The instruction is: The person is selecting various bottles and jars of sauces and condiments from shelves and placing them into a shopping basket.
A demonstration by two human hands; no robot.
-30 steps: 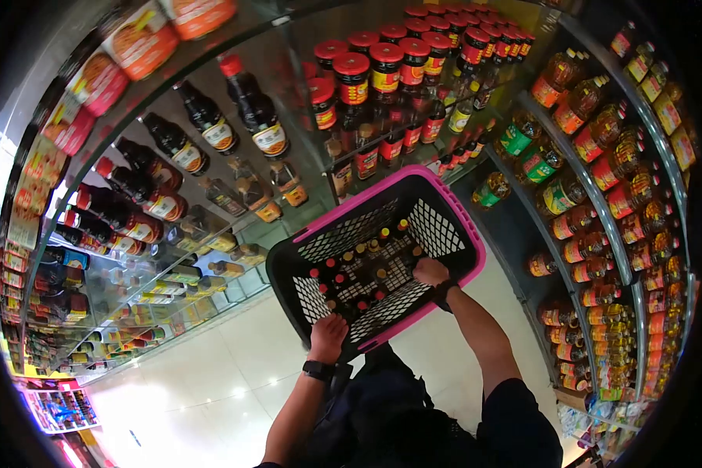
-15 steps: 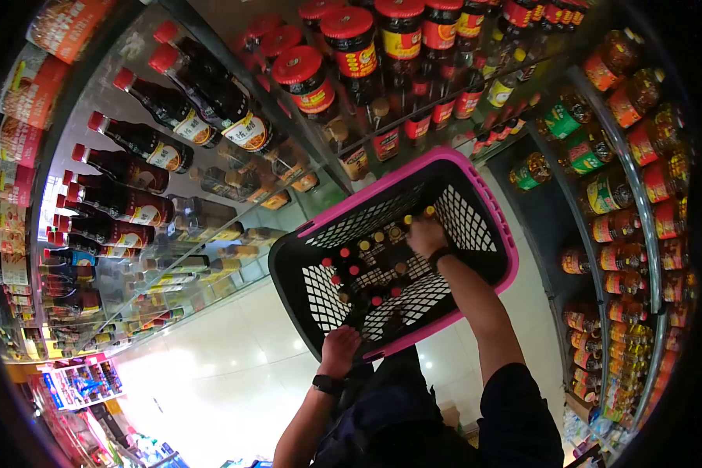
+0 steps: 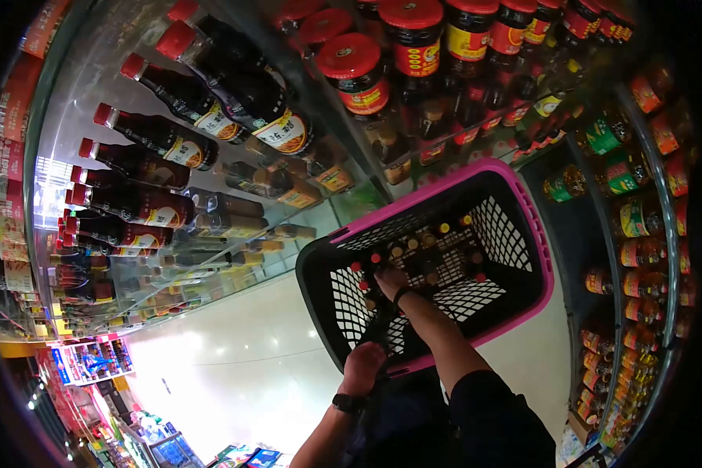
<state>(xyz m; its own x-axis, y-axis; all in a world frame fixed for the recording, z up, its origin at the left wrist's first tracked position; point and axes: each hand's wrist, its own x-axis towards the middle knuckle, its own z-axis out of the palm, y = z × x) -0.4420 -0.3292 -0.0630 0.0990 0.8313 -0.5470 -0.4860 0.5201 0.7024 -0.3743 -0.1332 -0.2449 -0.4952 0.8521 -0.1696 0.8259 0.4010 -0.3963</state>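
A black shopping basket [image 3: 313, 300] with a pink rim hangs tilted in front of me, its near left side against my body. My left hand [image 3: 364, 368] is closed around a dark bar at the basket's near edge. Inside stand several dark bottles [image 3: 431, 269], with red, yellow and brown caps. My right hand [image 3: 392, 278] reaches down among them at the left end, its fingers curled over a bottle top beside a few red caps [image 3: 363, 285]. Its fingertips are hidden.
Glass shelves on the left carry dark vinegar bottles [image 3: 160, 148] with red caps. Red-lidded jars [image 3: 351, 74] line the shelf ahead. Cooking oil bottles [image 3: 639, 253] fill the curved racks at right. Below lies a pale, shiny tiled floor [image 3: 234, 366].
My right hand has moved left inside the basket, from the yellow-capped bottles to the red-capped ones. The basket and my left hand have shifted right in view.
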